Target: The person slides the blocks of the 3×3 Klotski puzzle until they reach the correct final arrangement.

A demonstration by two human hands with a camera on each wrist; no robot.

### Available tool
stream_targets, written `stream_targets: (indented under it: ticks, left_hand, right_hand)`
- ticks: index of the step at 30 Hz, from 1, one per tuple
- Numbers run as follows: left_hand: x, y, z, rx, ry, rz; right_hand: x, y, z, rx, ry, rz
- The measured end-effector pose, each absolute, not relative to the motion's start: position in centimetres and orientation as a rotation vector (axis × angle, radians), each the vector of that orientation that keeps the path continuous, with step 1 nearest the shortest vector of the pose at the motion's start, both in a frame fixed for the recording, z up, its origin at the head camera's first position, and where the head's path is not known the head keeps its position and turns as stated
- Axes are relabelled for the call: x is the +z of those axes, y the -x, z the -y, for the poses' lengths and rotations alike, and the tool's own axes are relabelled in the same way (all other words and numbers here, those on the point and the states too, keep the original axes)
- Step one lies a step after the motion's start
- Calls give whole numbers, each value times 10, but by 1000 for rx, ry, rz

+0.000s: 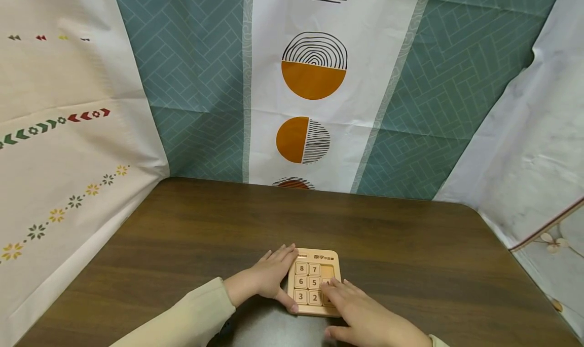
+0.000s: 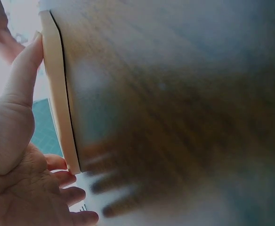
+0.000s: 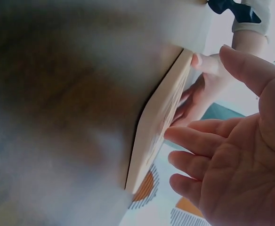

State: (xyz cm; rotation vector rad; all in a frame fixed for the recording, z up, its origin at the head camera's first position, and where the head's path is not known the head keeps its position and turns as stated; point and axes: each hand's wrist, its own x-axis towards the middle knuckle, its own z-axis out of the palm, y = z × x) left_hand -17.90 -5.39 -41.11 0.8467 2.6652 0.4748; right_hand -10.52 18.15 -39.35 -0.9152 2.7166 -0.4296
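Eight tiles [image 1: 314, 283] sit in the board [image 1: 315, 311], which lies flat on the surface [image 1: 205, 225], a vacant slot [image 1: 327, 271] at its far right corner. The left hand [image 1: 271, 275] has its grip clamped on the board's left side, thumb at the near corner, fingertips toward the far one. The right hand [image 1: 367, 314] holds nothing: its grip is apart, thumb clear of the board's near side, fingertips over the right column. Likeliest trouble, I judge, is a tile jamming if pushed askew toward the slot, or a fingertip slipping off it; should the left hand ease, a push could skate the whole board. The right fingers also partly cover the board's right column, making its numbers hard to read. Beyond the board hangs a teal-and-white cloth [image 1: 196, 83], with pale cloth [image 1: 68, 159] to its left and white cloth [image 1: 534, 124] to its right, all well apart from it.
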Motion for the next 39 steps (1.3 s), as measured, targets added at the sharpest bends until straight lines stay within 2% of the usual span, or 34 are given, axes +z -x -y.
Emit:
stream_targets:
  ticks: [9,20,39]
  left_hand:
    - [-412,181,53,468,-845,-2663]
    - [-415,182,53,467,-844,-2662]
    - [-415,181,54,455,-850,-2674]
  right_hand:
    - [-394,118,-180,-416,1054,-2824]
    - [-402,134,-176,-473,1036,-2795]
    - [-402,138,-177,-438,1008,-2766]
